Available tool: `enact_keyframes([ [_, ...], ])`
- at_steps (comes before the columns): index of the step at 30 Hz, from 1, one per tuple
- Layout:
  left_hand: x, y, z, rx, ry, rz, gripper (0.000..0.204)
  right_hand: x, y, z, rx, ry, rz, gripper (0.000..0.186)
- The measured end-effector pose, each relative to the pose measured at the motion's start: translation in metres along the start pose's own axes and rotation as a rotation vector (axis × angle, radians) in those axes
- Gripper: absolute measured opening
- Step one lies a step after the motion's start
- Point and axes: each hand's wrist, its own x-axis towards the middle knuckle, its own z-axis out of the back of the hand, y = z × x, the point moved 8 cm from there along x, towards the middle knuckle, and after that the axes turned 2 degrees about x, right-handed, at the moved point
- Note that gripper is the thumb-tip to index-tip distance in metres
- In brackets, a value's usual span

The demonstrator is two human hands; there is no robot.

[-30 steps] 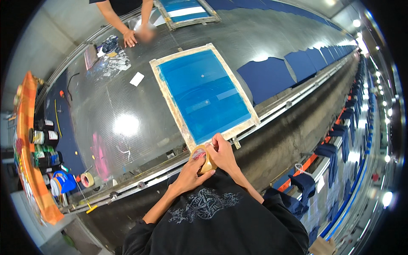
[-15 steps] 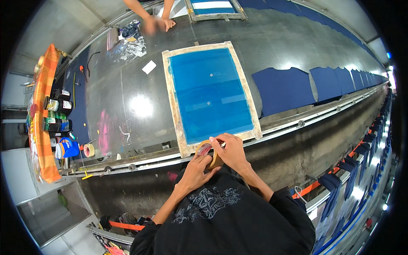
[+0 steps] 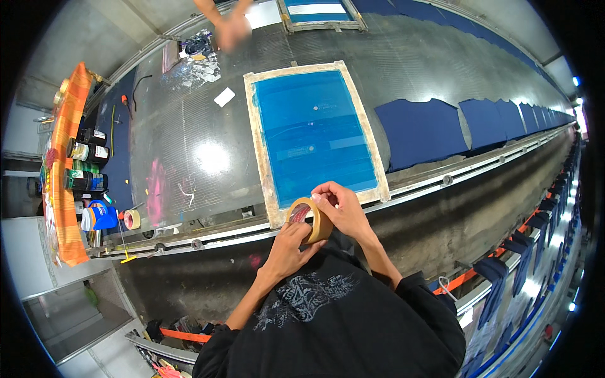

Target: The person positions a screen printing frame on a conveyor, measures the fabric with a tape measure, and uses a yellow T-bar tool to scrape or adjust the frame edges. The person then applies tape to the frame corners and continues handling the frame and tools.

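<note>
Picking at the tan tape roll, both hands grip it: left hand, right hand; no strip is yet laid on the wooden-framed blue screen.

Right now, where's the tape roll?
Head view, low centre: the tape roll is held in both hands, left hand and right hand, at the near edge of the blue screen frame.

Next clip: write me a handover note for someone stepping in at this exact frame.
Left hand: grips the brown tape roll from below.
Right hand: fingertips pinch at the roll's top edge, as if finding the tape end.
Blue screen frame: flat on the long table, just beyond the hands.
Done: no fresh strip of tape visible on the frame's near edge.
Left: freeing the tape end and anything after it.
</note>
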Motion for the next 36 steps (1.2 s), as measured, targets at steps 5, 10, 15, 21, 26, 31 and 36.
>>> enact_keyframes([
  [5, -0.021, 0.017, 0.022, -0.082, -0.064, 0.006, 0.032, 0.004, 0.016, -0.027, -0.12, 0.047, 0.071, 0.016],
  [10, -0.034, 0.044, 0.038, -0.173, -0.132, 0.126, 0.03, -0.005, 0.056, -0.043, -0.358, -0.127, 0.466, 0.009],
  [15, -0.017, 0.054, 0.064, -0.35, -0.253, 0.292, 0.031, -0.015, 0.094, -0.03, -0.386, -0.366, 0.682, 0.013],
  [21, -0.007, 0.065, 0.075, -0.328, -0.354, 0.324, 0.038, 0.018, 0.071, -0.024, -0.145, -0.215, 0.334, 0.021],
  [26, -0.009, 0.074, 0.086, -0.269, -0.452, 0.349, 0.037, 0.028, 0.045, -0.028, 0.028, -0.108, 0.211, 0.02],
  [31, -0.008, 0.075, 0.09, -0.32, -0.451, 0.338, 0.044, 0.022, 0.048, -0.032, 0.092, -0.129, 0.244, 0.016],
  [36, -0.006, 0.077, 0.094, -0.364, -0.496, 0.278, 0.045, 0.015, 0.081, -0.034, -0.012, -0.231, 0.392, 0.015],
])
